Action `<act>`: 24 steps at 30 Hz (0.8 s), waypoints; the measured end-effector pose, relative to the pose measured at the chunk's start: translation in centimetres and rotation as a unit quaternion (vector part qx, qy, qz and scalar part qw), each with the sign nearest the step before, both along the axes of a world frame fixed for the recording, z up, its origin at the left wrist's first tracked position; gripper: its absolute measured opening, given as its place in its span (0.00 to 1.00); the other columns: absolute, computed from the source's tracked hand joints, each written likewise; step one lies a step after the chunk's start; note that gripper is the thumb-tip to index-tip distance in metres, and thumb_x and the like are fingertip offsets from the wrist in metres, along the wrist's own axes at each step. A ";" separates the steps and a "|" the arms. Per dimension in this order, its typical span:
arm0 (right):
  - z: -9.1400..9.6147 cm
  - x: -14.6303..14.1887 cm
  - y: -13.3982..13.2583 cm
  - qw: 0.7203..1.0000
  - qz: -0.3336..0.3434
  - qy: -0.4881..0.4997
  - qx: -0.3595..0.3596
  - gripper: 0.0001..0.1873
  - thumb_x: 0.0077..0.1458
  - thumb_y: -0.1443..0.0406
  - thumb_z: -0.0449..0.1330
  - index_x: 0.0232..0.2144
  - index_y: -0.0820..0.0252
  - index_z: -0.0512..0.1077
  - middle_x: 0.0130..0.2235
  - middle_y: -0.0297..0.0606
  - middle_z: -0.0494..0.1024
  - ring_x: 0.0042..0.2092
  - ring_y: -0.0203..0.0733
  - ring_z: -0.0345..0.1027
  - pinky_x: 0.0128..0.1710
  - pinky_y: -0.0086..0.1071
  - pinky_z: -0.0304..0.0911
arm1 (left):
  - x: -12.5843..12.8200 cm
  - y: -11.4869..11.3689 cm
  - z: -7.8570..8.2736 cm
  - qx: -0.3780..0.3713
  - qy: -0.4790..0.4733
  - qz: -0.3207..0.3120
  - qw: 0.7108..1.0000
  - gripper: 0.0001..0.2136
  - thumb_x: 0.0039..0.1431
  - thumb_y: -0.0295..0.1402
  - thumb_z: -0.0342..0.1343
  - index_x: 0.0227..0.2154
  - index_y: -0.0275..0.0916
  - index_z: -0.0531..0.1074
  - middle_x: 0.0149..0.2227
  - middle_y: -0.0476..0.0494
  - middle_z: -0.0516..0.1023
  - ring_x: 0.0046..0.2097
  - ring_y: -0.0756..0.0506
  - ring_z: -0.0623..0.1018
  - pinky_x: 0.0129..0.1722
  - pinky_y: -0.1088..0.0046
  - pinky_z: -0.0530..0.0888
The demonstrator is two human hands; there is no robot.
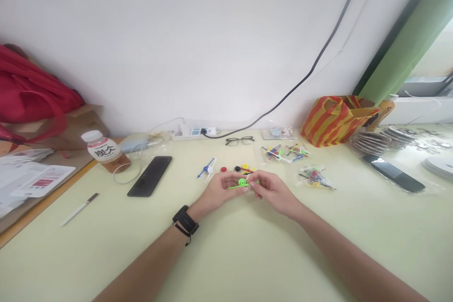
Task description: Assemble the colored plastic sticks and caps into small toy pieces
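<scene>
Between my two hands is a bright green plastic spinner arrow (242,182) with a round hub in its middle. My left hand (217,191) pinches its left part between thumb and fingers. At its right end, the fingertips of my right hand (274,193) are closed on it and partly hide it. Just beyond my hands lie a blue spinner arrow (206,168) with a white one (211,170) against it, a red round piece (223,169), a black round piece (237,169) and a yellow one (245,167).
Clear bags of coloured arrows (314,177) lie to the right, glasses (240,141) and a power strip (194,133) by the wall. A phone (150,176), bottle (106,151) and pen (79,209) are left. A striped bag (336,120) and second phone (392,173) are right.
</scene>
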State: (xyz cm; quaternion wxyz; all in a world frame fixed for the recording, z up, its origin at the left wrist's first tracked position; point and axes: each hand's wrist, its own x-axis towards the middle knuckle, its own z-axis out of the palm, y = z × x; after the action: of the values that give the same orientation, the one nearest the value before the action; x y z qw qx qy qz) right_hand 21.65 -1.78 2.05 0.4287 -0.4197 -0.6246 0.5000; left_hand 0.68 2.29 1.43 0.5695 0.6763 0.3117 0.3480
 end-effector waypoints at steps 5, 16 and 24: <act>0.4 -0.1 0.0 1.000 -0.025 0.006 0.011 0.18 0.61 0.49 0.62 0.40 0.57 0.74 0.29 0.33 0.73 0.31 0.38 0.68 0.34 0.34 0.68 | -0.1 -0.1 0.0 -0.024 -0.004 -0.013 1.000 0.20 0.57 0.42 0.69 0.48 0.35 0.80 0.45 0.35 0.84 0.47 0.39 0.83 0.52 0.60 0.78; -0.2 0.1 0.1 0.999 -0.038 -0.004 0.015 0.15 0.61 0.52 0.62 0.41 0.57 0.73 0.32 0.34 0.75 0.32 0.38 0.69 0.35 0.34 0.67 | -0.1 0.1 -0.4 -0.028 -0.012 -0.015 0.999 0.18 0.58 0.39 0.69 0.48 0.36 0.80 0.47 0.36 0.84 0.48 0.40 0.83 0.53 0.62 0.78; -0.5 0.2 0.3 0.992 -0.071 -0.079 0.075 0.13 0.63 0.54 0.59 0.39 0.57 0.74 0.33 0.35 0.76 0.34 0.40 0.68 0.35 0.33 0.64 | 0.0 0.0 -0.4 -0.042 -0.006 -0.018 0.999 0.20 0.56 0.38 0.70 0.50 0.36 0.79 0.46 0.37 0.84 0.47 0.42 0.82 0.53 0.63 0.77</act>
State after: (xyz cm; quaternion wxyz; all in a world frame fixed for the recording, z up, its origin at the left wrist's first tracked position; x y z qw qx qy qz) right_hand 21.88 -1.52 1.55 0.4426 -0.4674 -0.6613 0.3851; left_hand 0.63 2.29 1.06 0.6052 0.6556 0.3101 0.3282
